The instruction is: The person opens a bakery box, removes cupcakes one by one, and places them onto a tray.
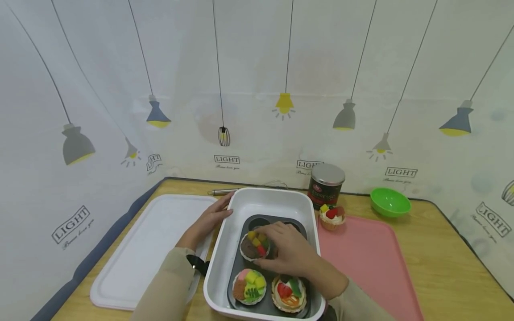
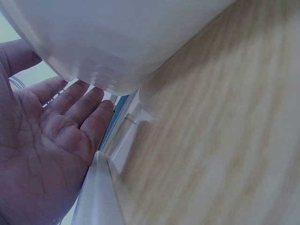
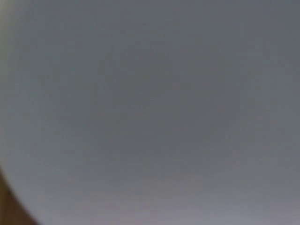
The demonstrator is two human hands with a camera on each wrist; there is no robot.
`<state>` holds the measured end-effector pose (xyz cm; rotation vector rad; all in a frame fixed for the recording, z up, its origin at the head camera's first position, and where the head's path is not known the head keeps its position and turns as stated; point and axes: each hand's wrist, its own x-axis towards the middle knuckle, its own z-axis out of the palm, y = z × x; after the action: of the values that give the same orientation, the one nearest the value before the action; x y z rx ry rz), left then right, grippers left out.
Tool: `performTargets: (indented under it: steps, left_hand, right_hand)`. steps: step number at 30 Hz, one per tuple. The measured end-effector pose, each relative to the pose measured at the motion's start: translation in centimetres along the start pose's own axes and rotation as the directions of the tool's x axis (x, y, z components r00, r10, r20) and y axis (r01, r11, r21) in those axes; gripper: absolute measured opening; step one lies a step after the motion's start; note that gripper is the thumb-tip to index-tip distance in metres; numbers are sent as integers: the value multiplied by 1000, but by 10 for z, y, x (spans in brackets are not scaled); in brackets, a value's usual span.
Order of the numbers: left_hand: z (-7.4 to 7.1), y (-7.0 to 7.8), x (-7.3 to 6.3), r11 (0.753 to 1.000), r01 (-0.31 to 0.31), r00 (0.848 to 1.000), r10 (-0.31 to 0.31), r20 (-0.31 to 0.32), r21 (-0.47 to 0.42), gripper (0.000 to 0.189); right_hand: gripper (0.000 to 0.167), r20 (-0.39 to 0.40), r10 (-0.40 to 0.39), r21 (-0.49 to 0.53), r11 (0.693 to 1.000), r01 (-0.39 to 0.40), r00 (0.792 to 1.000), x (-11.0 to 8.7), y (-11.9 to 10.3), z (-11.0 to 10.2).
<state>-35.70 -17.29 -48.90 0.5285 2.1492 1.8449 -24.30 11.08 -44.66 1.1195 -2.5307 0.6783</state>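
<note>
A deep white rectangular pan (image 1: 217,272) holds a dark muffin tin (image 1: 237,263). In the tin's near cups sit a tart with pink, yellow and green toppings (image 1: 250,286) and a tart with a strawberry and orange slices (image 1: 287,294). My right hand (image 1: 291,249) grips a chocolate fruit tart (image 1: 254,248) over the tin's left side, thumb and fingers at its edge. My left hand (image 1: 209,223) touches the pan's left side; in the left wrist view its fingers (image 2: 72,96) are nearly straight against the wall. A pale blur fills the right wrist view.
A white tray (image 1: 148,249) lies left and a pink tray (image 1: 365,258) right. Behind stand an espresso tin (image 1: 326,185), a fruit-topped tart (image 1: 332,217) and a green bowl (image 1: 390,203). A whisk (image 1: 222,192) lies behind the pan on the wooden table (image 1: 449,267).
</note>
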Motion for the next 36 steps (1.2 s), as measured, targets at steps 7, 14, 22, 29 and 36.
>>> performTargets:
  steps: [7, 14, 22, 29, 36]
  left_hand:
    - [0, -4, 1, 1000, 2, 1000, -2, 12, -16, 65]
    - [0, -4, 1, 1000, -25, 999, 26, 32, -17, 65]
    - [-3, -2, 2, 1000, -25, 999, 25, 27, 1, 66]
    - [-1, 2, 3, 1000, 15, 1000, -15, -8, 13, 65]
    - [-2, 3, 0, 999, 26, 1000, -26, -6, 19, 65]
  right_hand:
    - [63, -94, 15, 99, 995, -5, 995, -3, 0, -3]
    - [64, -196, -18, 124, 991, 43, 980, -8, 3, -23]
    - [70, -278, 100, 83, 993, -79, 955, -34, 26, -70]
    - [68, -441, 371, 102, 925, -365, 817, -85, 81, -109]
    - [70, -456, 709, 359, 699, -618, 537, -124, 144, -92]
